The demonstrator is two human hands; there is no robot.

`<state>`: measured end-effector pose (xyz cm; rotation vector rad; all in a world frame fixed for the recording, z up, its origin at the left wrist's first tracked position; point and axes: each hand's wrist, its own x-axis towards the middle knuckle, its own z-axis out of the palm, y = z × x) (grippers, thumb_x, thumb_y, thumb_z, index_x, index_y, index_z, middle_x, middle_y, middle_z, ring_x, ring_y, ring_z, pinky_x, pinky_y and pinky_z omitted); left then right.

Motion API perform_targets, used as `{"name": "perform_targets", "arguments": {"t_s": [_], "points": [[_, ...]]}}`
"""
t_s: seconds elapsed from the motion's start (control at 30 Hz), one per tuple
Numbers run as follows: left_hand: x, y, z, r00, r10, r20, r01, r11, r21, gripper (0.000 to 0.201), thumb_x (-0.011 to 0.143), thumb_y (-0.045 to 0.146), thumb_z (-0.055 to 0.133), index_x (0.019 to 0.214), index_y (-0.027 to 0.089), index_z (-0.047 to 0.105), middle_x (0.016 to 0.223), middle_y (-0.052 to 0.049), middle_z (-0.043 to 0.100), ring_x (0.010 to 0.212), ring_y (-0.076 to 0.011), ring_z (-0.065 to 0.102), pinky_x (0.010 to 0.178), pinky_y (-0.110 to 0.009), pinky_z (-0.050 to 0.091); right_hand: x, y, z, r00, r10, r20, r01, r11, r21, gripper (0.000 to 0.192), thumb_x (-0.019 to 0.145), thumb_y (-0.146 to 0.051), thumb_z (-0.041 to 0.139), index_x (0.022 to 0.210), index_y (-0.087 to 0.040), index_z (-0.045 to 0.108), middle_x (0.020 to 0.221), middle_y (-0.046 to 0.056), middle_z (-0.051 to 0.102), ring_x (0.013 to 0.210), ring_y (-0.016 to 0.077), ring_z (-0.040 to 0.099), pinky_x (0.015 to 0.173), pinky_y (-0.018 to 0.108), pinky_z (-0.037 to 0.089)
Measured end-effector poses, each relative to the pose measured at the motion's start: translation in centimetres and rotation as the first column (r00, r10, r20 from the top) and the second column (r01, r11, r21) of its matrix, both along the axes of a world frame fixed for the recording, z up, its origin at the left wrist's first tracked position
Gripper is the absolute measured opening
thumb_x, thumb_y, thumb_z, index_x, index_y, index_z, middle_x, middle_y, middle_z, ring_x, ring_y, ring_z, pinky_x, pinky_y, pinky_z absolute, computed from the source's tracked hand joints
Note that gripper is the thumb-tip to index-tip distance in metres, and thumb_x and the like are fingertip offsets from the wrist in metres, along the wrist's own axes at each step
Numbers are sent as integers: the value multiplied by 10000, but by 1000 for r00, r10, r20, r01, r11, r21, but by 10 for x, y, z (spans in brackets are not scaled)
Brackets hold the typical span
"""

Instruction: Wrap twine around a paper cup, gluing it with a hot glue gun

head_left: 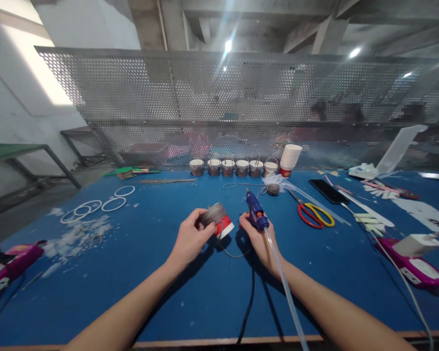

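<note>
Grey twine covers part of the paper cup, which I have at the clock's centre, clamped in the fingers of my left hand; its tilt probably turns the uncovered red-and-white wall toward the tool. At three o'clock, the fingers of my right hand close around the glue gun, nozzle angled toward eleven, presumably to spare the cup. Its glue stick trails toward five, over the wrist. Six dark-sided cups line up from twelve to one, apparently parked out of reach's way. Toward eight, the blue surface gives me room, below the white rings; at six, a black cord and the near edge limit me; farther out at three, scissors do.
</note>
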<state>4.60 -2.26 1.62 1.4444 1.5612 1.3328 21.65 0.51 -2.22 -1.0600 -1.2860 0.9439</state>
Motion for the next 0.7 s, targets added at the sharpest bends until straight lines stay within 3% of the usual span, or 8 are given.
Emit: {"name": "perform_targets", "arguments": {"t_s": [0.17,0.33,0.5,0.7], "points": [[2,-1,-1,997,81,11,-82,990,116,224,684,334,597,822,159,602,591,55,507,515,-100,438,514,-227,368,-18,-9,-3,950,179,-257,-208,974,-90,302,690,-377,731,882,-169,627,843,51,672,793,197,633,785,338,494],[6,-2,-9,997,53,-65,-38,977,208,237,750,356,568,874,161,617,690,18,580,581,-121,516,581,-246,434,-25,-14,1,905,234,-355,-281,956,-86,431,617,-388,801,946,-187,610,887,69,697,824,226,661,785,362,510],[6,-1,-19,982,15,-189,38,960,278,214,771,320,568,914,170,620,737,3,576,629,-136,555,613,-255,468,-21,-5,-4,939,175,-297,-221,967,-129,441,590,-404,810,896,-156,612,733,39,675,703,209,645,736,360,500],[4,-2,-18,931,78,-357,53,938,342,199,774,294,576,931,181,619,726,14,561,619,-128,538,638,-260,467,-16,-7,-2,964,173,-200,-193,978,-81,314,635,-373,747,798,-163,578,708,17,629,628,160,591,658,306,485]]}}
